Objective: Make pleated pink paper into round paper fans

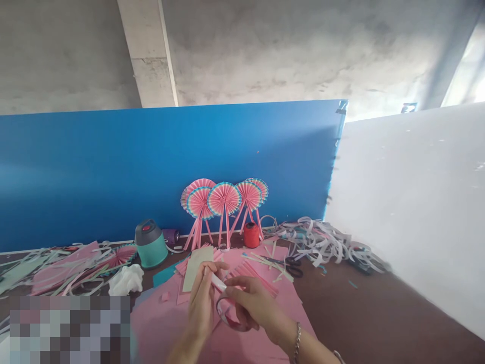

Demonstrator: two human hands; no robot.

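Observation:
In front of me, over the pink paper sheets, both my hands are close together. My left hand is closed on one end of a narrow white strip, which looks glossy like tape. My right hand pinches the strip's other end. A thin ring, which looks like a roll of tape, hangs at the fingers of my right hand; its far side is partly hidden. Pink folded paper strips and a pale green sheet lie just beyond my hands.
Several pink pleated paper fans lean against the blue partition. A red spool, black-handled scissors, and a teal-and-grey container stand or lie near them. Heaped paper strips lie right, crumpled white material left.

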